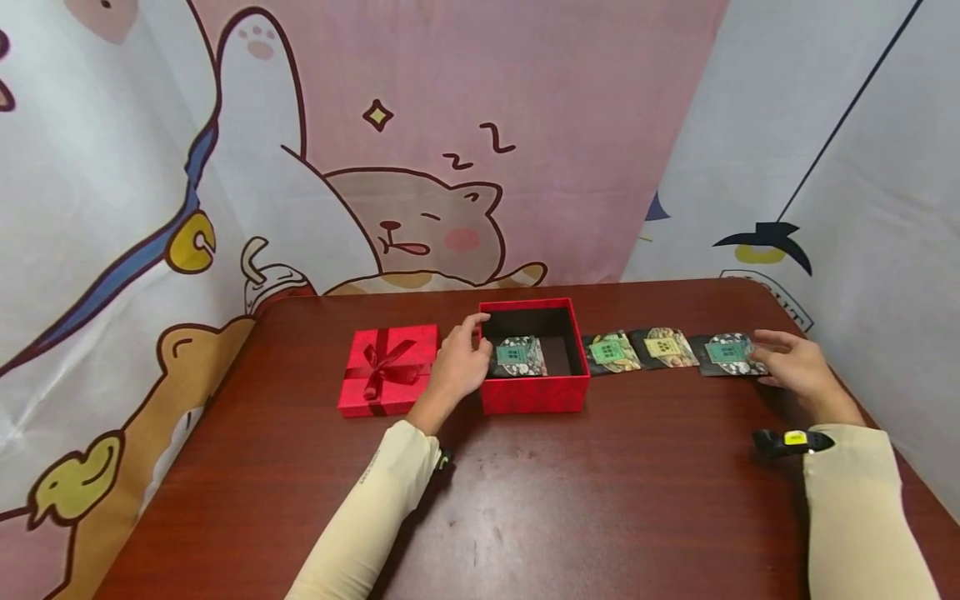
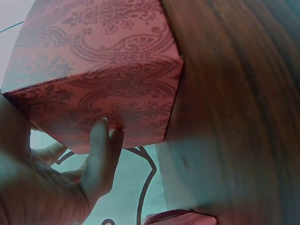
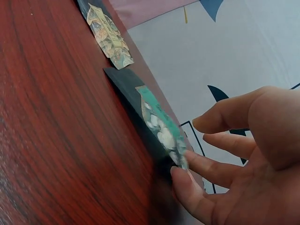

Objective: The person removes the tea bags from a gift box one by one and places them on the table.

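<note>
At the middle of the table, a red gift box [image 1: 534, 397] stands without its lid. My left hand [image 1: 461, 358] grips its left wall, thumb over the rim and fingers against the patterned outside [image 2: 105, 140]. Inside the box, at its left, lies a flat black packet with a teal label [image 1: 517, 356]. Far to the right, my right hand [image 1: 802, 371] pinches the right end of a similar packet with a teal label [image 1: 726, 354]. That end sits over a dark shadow in the right wrist view, with fingertips [image 3: 182, 178] at its edge.
Left of the box lies the red lid [image 1: 386, 367] with a dark red ribbon bow. Between the box and my right hand, a green-labelled packet [image 1: 613, 352] and a yellow-labelled packet [image 1: 663, 347] lie in a row. A cartoon-printed cloth [image 1: 570, 150] hangs behind the table.
</note>
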Motion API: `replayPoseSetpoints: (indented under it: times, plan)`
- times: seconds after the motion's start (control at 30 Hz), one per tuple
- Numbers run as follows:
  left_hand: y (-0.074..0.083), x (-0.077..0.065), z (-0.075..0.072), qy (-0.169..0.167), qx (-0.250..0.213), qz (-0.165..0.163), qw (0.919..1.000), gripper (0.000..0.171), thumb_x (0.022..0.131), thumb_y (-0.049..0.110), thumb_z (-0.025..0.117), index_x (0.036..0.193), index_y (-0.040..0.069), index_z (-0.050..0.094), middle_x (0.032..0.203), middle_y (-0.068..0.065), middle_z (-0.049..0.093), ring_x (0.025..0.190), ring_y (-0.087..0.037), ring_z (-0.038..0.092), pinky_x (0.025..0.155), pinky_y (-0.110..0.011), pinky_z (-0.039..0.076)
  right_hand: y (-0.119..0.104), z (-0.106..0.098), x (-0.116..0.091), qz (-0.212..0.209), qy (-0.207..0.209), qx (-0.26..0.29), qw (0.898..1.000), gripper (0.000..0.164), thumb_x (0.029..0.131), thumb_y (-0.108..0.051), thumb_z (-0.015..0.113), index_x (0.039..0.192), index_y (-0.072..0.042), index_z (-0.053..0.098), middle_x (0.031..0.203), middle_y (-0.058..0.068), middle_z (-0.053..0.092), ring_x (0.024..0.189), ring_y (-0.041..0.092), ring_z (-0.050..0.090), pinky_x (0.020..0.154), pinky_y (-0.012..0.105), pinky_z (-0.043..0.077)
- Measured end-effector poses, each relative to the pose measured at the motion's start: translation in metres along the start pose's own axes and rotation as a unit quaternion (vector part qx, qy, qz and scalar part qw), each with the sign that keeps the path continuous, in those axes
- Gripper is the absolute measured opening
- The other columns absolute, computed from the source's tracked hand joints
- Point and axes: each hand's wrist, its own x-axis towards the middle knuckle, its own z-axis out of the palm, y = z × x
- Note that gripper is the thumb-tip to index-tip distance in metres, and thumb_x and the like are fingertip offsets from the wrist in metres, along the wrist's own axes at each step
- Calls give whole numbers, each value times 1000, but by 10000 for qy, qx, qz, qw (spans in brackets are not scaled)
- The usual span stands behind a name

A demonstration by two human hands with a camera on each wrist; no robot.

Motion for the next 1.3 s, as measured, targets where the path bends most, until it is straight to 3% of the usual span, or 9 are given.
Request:
replayPoseSetpoints:
  times: [0.37,0.67,1.03,1.3]
  plan:
    - [1,0,-1,73,-43,57,9999,44,95,17,53,138,24,54,127,-9,62,115,-32,60,92,-51,46,-3,-1,0,156,-26,-153,9998,61,103,-24,44,150,11,26,141,39,39,77,-11,47,66,23,56]
    - [1,-1,-1,44,-45,0,10000,44,96,17,52,139,24,54,128,-9,62,114,-33,60,92,-51,46,-5,2,-3,-55,115,-190,9997,58,102,-21,46,145,14,33,137,38,42,77,-11,48,62,18,53]
    - [1,-1,-2,23,-55,-2,10000,44,96,19,51,139,24,53,127,-9,61,113,-32,59,91,-51,47,-26,16,-9,-337,156,-412,9985,55,102,-23,46,145,10,37,135,38,45,97,25,55,63,21,52]
    - [1,0,-1,8,-25,22,10000,44,96,18,51,139,24,54,127,-9,61,113,-33,59,92,-51,47,-13,35,22,-669,205,-436,9966,61,101,-37,48,147,2,38,136,32,49,106,29,57,58,21,48]
